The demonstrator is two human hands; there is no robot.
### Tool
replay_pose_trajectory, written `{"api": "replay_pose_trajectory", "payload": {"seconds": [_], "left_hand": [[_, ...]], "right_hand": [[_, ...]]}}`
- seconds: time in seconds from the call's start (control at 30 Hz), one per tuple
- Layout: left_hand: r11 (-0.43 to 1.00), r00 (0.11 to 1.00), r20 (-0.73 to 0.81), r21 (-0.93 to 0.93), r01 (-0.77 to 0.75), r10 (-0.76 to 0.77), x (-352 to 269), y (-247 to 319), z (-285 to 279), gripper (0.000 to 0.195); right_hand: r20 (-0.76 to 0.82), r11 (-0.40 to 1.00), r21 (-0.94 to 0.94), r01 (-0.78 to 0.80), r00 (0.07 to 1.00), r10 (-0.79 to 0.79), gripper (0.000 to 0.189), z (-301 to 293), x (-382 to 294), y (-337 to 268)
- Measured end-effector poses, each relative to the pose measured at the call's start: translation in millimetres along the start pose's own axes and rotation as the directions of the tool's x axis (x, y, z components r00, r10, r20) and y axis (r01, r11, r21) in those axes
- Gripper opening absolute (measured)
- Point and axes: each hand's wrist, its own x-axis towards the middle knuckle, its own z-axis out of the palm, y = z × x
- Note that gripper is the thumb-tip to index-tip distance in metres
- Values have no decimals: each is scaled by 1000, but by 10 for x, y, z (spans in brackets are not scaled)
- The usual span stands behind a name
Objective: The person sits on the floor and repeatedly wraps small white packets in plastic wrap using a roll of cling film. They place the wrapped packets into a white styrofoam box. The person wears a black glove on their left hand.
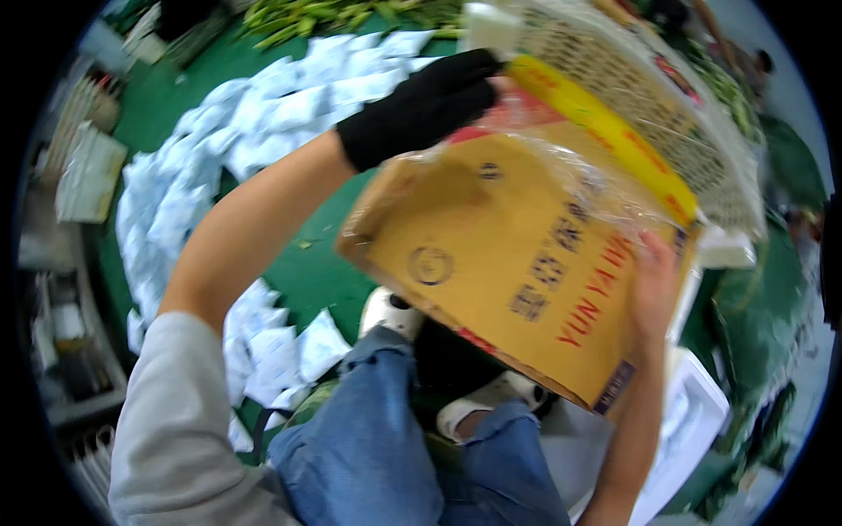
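A brown cardboard carton (487,256) hangs tilted above my knees, its printed broad face turned up towards me. It bears dark and red writing. My left hand (421,108), in a black glove, grips the carton's far left corner by a red printed patch. Bare, my right hand (651,289) holds the right side, with some fingers hidden. Loose clear plastic film (572,164) wrinkles across the far part of the carton. Along its far edge runs a yellow strip (612,138) with red marks.
Pale blue-white packets (263,125) lie heaped in an arc on the green floor (322,223). Behind the carton stands a bulky stack with a dotted side (579,59). Long green vegetables (316,16) lie at the back. A white foam box (691,421) stands by my right leg.
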Motion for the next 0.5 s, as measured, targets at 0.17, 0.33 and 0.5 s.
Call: {"api": "replay_pose_trajectory", "payload": {"seconds": [0.17, 0.33, 0.5], "left_hand": [[810, 890, 451, 498, -310, 63, -643, 429, -25, 28], [749, 924, 324, 556, -360, 204, -2526, 208, 2, 36], [394, 674, 132, 884, 252, -727, -4398, -346, -81, 102]], "right_hand": [[81, 763, 485, -426, 891, 446, 18, -956, -1184, -70], [443, 866, -86, -493, 760, 477, 9, -683, -1886, -616], [383, 913, -275, -301, 837, 391, 10, -495, -1906, -593]]}}
